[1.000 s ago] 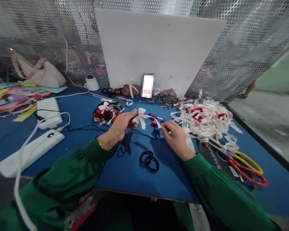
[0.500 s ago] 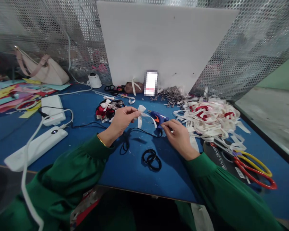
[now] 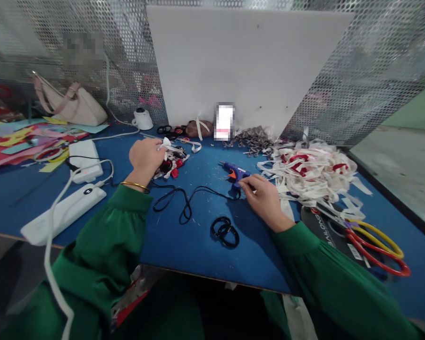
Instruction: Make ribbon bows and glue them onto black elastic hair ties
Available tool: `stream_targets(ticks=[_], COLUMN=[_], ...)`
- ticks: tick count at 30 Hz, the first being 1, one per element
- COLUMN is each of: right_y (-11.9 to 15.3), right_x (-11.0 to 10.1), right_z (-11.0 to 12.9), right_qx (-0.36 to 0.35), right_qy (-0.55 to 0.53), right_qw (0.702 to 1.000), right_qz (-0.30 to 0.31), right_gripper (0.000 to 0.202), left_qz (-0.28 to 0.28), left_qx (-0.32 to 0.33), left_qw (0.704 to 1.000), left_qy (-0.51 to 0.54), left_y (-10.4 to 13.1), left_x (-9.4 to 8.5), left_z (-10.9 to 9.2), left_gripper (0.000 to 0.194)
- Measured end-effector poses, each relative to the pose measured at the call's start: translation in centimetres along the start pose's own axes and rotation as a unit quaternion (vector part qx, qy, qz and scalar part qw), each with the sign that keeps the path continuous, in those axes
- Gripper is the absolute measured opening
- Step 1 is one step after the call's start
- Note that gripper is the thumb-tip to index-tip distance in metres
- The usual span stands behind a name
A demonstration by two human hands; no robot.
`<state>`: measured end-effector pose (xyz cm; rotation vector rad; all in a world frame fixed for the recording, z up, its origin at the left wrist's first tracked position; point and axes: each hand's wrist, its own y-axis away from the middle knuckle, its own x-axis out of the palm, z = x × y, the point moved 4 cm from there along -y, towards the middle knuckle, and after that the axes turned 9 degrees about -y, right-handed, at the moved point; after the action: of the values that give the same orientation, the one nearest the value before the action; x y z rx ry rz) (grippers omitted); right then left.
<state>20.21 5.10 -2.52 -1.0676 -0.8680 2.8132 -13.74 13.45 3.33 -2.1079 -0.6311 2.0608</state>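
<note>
The white bow (image 3: 167,143) is on the far side of the pile (image 3: 172,170) of red, black and white bows, just at the fingertips of the left hand (image 3: 145,158). These fingertips are hidden, so I cannot tell if they grip the bow or have let it go. The right hand (image 3: 264,198) has thumb and forefinger brought together beside the handle of the glue gun (image 3: 236,172); whether it touches the gun, I cannot tell.

In my judgement, the bow could tangle in the pile if it is pushed too deep. The cord (image 3: 188,203) lies in loose loops and passes by the left wrist, so a sleeve may catch it and drag the gun. If the nozzle is hot, a careless finger could be burned.

On the blue table (image 3: 194,250), nearer to the person, are two black bands (image 3: 226,229). At right there are a heap of ribbons (image 3: 313,170) and the scissors (image 3: 352,230). Behind stand a lit phone (image 3: 225,122) and a white board (image 3: 248,61), before a perforated metal wall (image 3: 127,42). A bag (image 3: 81,106) rests at far left.
</note>
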Motion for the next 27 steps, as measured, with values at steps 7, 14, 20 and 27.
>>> stream_targets(ticks=[7, 14, 20, 27], right_y=[-0.1, -0.1, -0.2, -0.3], right_x=[-0.3, -0.2, 0.0, 0.2], right_z=[0.3, 0.6, 0.5, 0.4], right_qx=[0.009, -0.007, -0.014, -0.011], right_qy=[0.014, 0.049, 0.055, 0.059], right_qw=[1.000, 0.999, 0.998, 0.998], right_qz=[0.004, 0.004, 0.005, 0.020], right_gripper=[0.022, 0.024, 0.020, 0.021], left_qz=[0.064, 0.042, -0.069, -0.105], left_qx=[0.096, 0.084, 0.037, 0.034], left_qw=[0.992, 0.992, 0.996, 0.994], left_qy=[-0.042, -0.089, -0.044, -0.024], left_y=[0.3, 0.3, 0.7, 1.5], left_x=[2.2, 0.7, -0.9, -1.4], left_z=[-1.1, -1.2, -1.4, -2.2], left_gripper=[0.044, 0.039, 0.039, 0.025])
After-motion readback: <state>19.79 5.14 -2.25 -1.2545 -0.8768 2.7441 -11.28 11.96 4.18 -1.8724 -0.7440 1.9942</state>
